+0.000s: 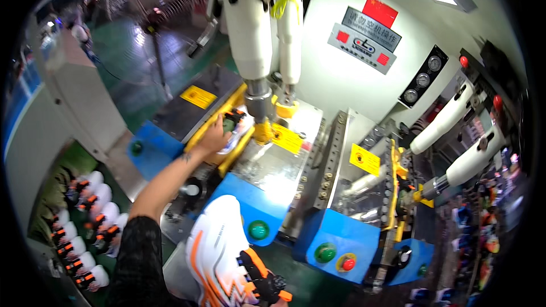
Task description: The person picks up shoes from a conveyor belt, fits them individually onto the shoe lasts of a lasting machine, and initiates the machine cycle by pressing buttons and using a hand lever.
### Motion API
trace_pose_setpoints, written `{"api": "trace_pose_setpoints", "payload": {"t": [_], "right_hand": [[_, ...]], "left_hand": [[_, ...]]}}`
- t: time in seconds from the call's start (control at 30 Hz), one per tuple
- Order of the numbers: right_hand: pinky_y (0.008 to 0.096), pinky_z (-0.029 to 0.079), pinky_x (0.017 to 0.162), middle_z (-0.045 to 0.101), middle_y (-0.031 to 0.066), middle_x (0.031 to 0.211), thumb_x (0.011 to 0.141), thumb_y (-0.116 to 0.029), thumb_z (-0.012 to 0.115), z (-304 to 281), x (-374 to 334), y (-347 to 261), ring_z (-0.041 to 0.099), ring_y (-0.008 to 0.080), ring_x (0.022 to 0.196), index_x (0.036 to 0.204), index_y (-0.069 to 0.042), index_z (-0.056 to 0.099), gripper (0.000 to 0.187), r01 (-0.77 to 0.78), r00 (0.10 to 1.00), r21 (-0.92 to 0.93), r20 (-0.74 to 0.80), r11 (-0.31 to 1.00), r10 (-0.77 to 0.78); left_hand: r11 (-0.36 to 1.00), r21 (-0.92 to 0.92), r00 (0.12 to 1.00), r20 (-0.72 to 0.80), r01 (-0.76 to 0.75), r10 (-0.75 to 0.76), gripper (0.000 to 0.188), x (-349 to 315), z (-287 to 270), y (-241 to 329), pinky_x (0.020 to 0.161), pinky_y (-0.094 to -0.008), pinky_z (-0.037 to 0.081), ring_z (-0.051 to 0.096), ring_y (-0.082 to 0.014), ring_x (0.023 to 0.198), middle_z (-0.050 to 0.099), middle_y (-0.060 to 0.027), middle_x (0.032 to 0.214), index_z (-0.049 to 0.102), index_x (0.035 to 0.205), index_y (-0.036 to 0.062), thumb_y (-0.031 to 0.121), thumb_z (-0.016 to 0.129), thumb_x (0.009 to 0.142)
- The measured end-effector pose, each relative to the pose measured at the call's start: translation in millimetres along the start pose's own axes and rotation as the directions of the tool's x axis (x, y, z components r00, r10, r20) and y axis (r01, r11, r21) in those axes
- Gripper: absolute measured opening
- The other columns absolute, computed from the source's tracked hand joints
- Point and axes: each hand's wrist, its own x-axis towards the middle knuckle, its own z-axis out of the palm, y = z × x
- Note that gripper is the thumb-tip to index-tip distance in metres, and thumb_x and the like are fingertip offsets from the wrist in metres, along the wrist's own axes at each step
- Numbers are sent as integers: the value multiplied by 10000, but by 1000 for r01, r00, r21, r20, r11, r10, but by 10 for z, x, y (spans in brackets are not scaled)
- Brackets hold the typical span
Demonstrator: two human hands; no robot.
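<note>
A white and orange shoe point(219, 244) with black and orange parts fills the lower middle, close to me. My right hand point(280, 303) shows only as a bit of skin at the bottom edge, against this shoe; its fingers are mostly hidden. Farther off, my left hand point(214, 137) reaches into the left press station and grips a second shoe point(243, 131), white with black and orange parts. That shoe lies beside a yellow pad point(263, 133) at the foot of a white press cylinder point(250, 28).
Blue housings with a green button point(259, 229) and a red button point(348, 264) stand ahead. At right, white cylinders point(441, 122) lean over another station. Several shoes point(94, 210) sit on a rack at lower left. Gauges point(422, 79) line the back panel.
</note>
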Motion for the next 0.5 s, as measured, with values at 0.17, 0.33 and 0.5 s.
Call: {"api": "trace_pose_setpoints", "payload": {"t": [0.17, 0.33, 0.5], "right_hand": [[288, 479, 690, 568, -6, 858, 776, -92, 719, -28, 381, -212, 544, 106, 773, 966, -53, 588, 234, -119, 942, 164, -294, 979, 163], [290, 455, 753, 566, -2, 903, 784, -170, 723, 57, 687, -306, 536, 114, 841, 1060, -49, 593, 328, -89, 941, -58, -334, 994, 65], [350, 511, 881, 642, 79, 1122, 859, -239, 691, 370, 1861, -651, 623, 168, 1009, 1241, -35, 553, 455, -272, 934, 182, -185, 945, 304]], "left_hand": [[978, -184, 988, 135, 99, -75, 601, 390, -200, 464, 971, -418, 448, 566, -415, 1125, 571, -317, 1205, 434, 1311, -134, 212, 609, 852], [445, -750, 865, 483, 489, -136, 391, 513, -1043, 275, 776, -302, 510, 633, -156, 915, 650, -94, 1071, 555, 1201, -56, 85, 617, 841], [-142, -969, 845, 247, 203, -475, 627, -1142, -1718, -482, 947, -368, 509, 611, -247, 1114, 576, -155, 1282, 386, 1433, -5, 124, 615, 864]]}}
